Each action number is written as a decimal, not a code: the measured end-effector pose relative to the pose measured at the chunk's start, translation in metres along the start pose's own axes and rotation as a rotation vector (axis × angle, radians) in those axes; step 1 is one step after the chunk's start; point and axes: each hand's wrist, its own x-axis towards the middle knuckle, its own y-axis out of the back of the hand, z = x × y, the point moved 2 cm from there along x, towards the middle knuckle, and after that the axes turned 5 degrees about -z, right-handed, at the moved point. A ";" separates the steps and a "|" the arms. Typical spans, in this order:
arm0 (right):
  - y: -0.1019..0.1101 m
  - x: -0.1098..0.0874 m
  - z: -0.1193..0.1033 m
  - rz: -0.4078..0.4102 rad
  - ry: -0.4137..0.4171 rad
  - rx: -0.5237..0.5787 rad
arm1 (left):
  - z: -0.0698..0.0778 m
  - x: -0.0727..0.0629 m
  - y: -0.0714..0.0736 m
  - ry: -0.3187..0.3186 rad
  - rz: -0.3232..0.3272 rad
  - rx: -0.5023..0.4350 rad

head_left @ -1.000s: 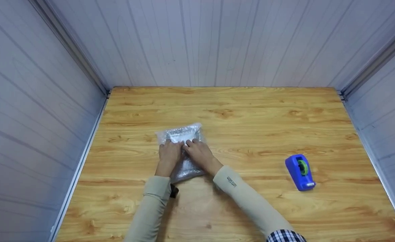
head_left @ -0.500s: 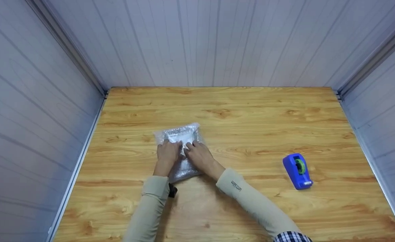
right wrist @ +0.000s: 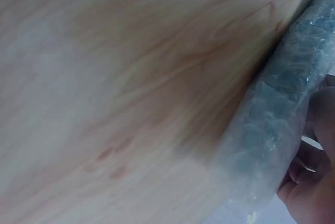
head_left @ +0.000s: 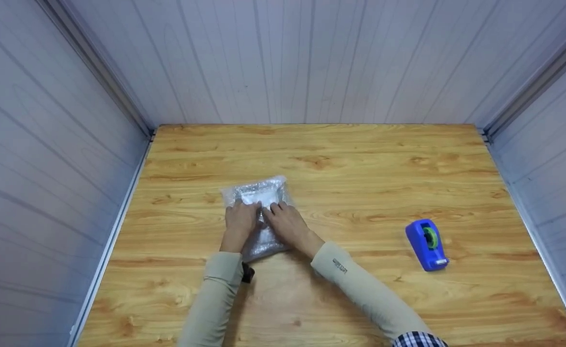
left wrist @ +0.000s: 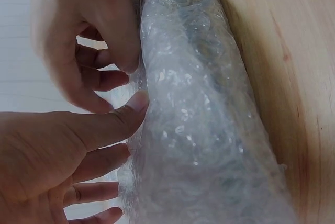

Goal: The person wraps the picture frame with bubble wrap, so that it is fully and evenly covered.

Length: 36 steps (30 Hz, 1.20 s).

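Note:
A flat package in clear bubble wrap (head_left: 269, 237) lies on the wooden table, slightly turned, with a pale sheet-like area showing on top. My left hand (head_left: 241, 220) rests on its left side; in the left wrist view the thumb presses the wrap and the fingers stretch out, touching it. My right hand (head_left: 288, 224) lies on the right side, its fingers loosely bent and fingertips on the wrap. Both thumbs nearly meet at the middle, by a shiny fold or strip. What is inside the wrap is blurred by the bubbles. In the right wrist view the package's edge (right wrist: 267, 130) shows.
A blue tape dispenser (head_left: 426, 246) with a green-edged roll stands on the right of the wooden table (head_left: 341, 159). Pale panel walls (head_left: 283, 62) close off the back and both sides.
My right hand first drew slightly down and right from the middle, then came back a little toward the left thumb. The left hand stays on the package, which lies in the same place.

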 end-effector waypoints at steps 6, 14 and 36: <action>-0.002 0.005 -0.006 -0.060 -0.048 -0.056 | -0.001 0.001 0.000 -0.001 0.008 -0.031; 0.000 0.009 -0.007 -0.131 -0.100 0.008 | -0.001 0.001 0.001 0.002 -0.018 -0.046; 0.005 0.003 -0.007 -0.151 -0.129 0.071 | 0.001 0.000 0.004 0.022 -0.072 -0.028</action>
